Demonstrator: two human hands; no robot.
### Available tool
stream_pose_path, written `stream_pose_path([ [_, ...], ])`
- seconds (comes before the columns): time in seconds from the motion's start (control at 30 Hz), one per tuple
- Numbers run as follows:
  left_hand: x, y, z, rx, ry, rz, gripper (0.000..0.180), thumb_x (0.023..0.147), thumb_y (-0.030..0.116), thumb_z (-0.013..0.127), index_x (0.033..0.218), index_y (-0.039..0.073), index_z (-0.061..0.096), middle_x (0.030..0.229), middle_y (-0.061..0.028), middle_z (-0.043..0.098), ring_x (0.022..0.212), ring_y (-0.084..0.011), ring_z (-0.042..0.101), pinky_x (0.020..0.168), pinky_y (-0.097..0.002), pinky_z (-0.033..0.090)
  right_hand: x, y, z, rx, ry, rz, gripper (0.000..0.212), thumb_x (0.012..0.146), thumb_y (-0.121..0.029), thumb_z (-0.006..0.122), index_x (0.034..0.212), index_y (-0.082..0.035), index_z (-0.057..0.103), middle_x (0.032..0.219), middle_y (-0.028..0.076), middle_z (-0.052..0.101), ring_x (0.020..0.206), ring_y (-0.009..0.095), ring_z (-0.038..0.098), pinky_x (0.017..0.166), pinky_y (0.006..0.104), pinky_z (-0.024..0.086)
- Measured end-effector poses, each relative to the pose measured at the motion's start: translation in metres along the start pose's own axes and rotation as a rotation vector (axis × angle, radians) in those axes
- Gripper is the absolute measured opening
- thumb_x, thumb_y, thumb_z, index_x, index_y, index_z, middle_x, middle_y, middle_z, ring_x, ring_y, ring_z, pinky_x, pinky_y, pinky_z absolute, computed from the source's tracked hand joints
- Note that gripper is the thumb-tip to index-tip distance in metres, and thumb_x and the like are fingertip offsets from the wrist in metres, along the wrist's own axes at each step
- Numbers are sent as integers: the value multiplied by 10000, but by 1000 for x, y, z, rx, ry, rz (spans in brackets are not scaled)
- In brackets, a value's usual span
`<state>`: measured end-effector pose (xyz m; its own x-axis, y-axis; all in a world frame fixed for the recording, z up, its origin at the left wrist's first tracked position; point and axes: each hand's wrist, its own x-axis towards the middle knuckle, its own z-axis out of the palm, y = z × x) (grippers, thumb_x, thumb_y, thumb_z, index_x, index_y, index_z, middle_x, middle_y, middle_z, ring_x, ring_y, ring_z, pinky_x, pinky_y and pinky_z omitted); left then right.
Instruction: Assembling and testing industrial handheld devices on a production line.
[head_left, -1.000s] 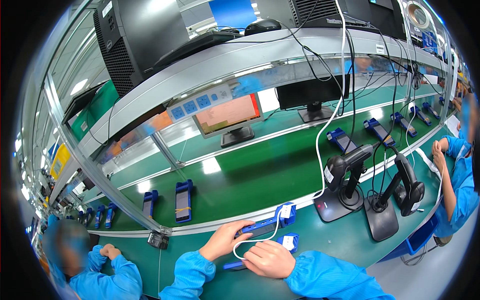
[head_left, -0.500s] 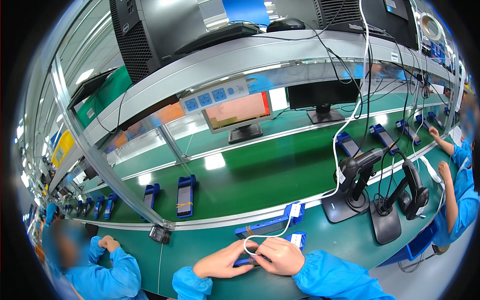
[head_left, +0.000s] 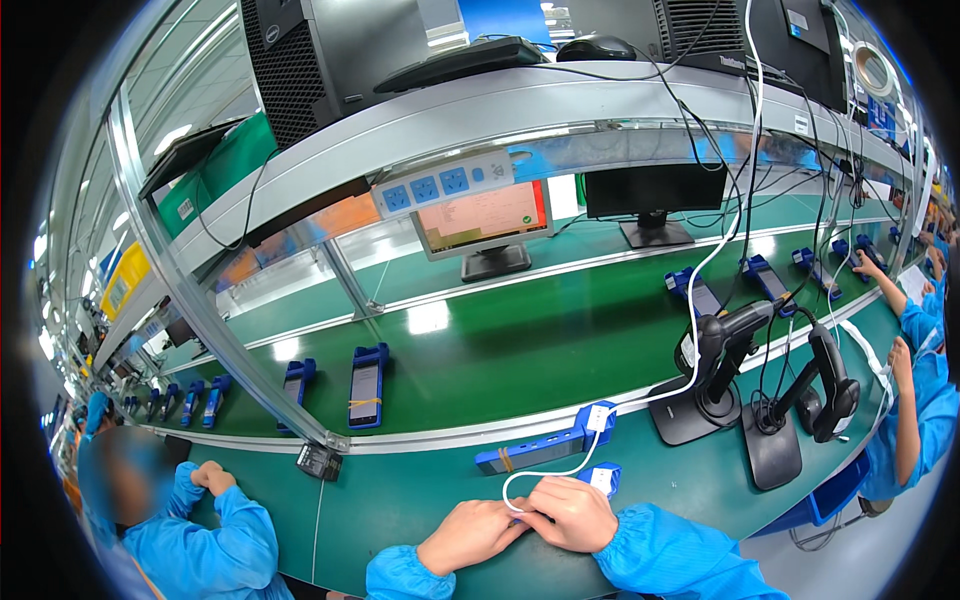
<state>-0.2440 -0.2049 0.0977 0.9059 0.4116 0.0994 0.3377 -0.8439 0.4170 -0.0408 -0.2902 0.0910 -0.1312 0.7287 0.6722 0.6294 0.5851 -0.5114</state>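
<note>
My left hand and my right hand meet above the near edge of the green bench. The right fingers pinch the end of a white cable, which loops down to the fingertips. My left hand is closed against them, around the lower end of a blue handheld terminal. Only that terminal's head, with a white label, shows beyond my right hand; its body is hidden under my hands. Just behind lies a second blue handheld terminal on its side, with a rubber band round it; the cable passes over its labelled head.
Two black barcode scanners on stands stand to the right. More terminals lie on the green conveyor belt. A shelf with computers crosses above two monitors. Co-workers sit at left and right.
My left hand has moved right and closed in against my right fingers, covering the near terminal's lower end. A green check mark now shows on the lit monitor. The view has shifted slightly.
</note>
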Motion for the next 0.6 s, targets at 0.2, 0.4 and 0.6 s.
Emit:
stream_pose_path([
  [0.2, 0, 1, 1, 2, 25, -4, 288, 1034, 294, 675, 1255, 110, 702, 954, -171, 776, 827, -421, 736, 701, -521, 600, 0, -2, -1, -17, -3, -4, 120, 909, -138, 795, 945, -58, 712, 842, 87, 638, 816, 300, 680, 717, 413, 561],
  [0.4, -1, 3, 4, 37, 23, -8, 281, 1034, 304, 677, 1227, 102, 707, 957, -162, 780, 827, -409, 743, 687, -514, 602, -3, -1, 1, -29, 19, -26, 117, 886, -105, 807, 924, -50, 711, 841, 91, 641, 799, 296, 680, 699, 405, 558],
  [0.6, 1, 9, -5, 20, 21, -38, 287, 1035, 322, 679, 1222, 108, 717, 968, -157, 786, 833, -394, 753, 682, -505, 604, 26, -8, -17, 274, 459, 121, 111, 861, 29, 832, 850, 1, 725, 824, 127, 755, 726, 250, 732, 658, 346, 562],
])
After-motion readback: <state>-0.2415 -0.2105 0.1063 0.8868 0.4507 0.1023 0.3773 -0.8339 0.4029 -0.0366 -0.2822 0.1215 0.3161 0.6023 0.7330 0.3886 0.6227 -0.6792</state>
